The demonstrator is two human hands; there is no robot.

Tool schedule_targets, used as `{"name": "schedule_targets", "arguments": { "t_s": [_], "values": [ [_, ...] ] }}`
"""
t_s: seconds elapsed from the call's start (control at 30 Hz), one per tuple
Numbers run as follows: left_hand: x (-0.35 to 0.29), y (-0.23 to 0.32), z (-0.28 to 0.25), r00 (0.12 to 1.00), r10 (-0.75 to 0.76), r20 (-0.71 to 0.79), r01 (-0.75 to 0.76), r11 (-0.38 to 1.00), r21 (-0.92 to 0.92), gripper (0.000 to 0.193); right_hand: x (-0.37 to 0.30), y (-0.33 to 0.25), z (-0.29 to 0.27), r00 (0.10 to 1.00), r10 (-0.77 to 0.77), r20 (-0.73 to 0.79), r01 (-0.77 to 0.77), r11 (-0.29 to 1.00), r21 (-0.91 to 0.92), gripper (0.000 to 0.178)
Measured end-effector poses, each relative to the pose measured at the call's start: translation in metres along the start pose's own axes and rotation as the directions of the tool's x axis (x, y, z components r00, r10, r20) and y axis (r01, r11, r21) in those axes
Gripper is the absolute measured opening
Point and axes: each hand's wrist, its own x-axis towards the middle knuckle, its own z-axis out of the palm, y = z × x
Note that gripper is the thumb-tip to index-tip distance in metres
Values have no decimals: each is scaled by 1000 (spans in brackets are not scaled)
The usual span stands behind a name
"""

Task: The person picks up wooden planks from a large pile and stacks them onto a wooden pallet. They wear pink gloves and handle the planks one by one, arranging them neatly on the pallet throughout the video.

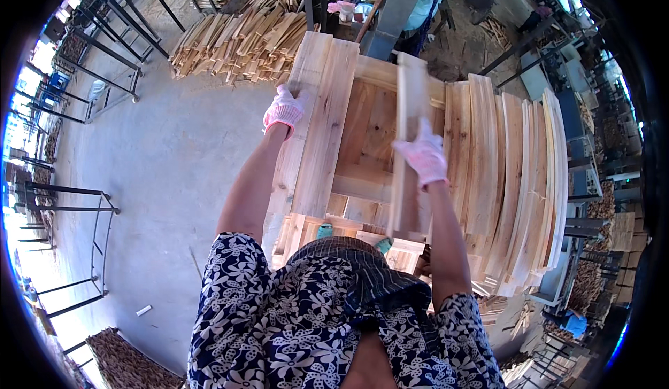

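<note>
My left hand, in a pale pink-and-white knit glove, grips the outer edge of a long light wooden plank at the left, its thumb lying over the top face. My right hand, gloved the same way, is closed on a narrower plank that stands tilted on edge; both are blurred by motion. Between the hands lie brown wooden boards at a lower level, with a pale crosspiece near me. My right fingers are partly hidden behind the plank.
Several long planks stand in a row at the right. A heap of loose wood strips lies on the concrete floor beyond my left hand. A grey post rises behind the boards. Dark metal racks stand far left.
</note>
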Motion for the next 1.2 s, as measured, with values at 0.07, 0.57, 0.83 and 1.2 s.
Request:
{"name": "schedule_targets", "arguments": {
  "t_s": [0.07,0.57,0.83,1.2],
  "values": [
    [-13,21,7,999,38,-33,-35,996,77,80,10,-19,56,997,-66,36,63,995,75,90],
    [-27,26,14,978,79,-194,-30,969,247,71,20,165,-45,854,60,-517,-327,835,-443,73],
    [-33,29,13,979,84,-188,-31,964,265,71,42,153,-92,942,264,-206,-311,916,-253,86],
    [-52,35,10,945,168,-280,-88,957,276,60,-3,169,-34,944,2,-330,-60,984,-167,55]
  ]
}}
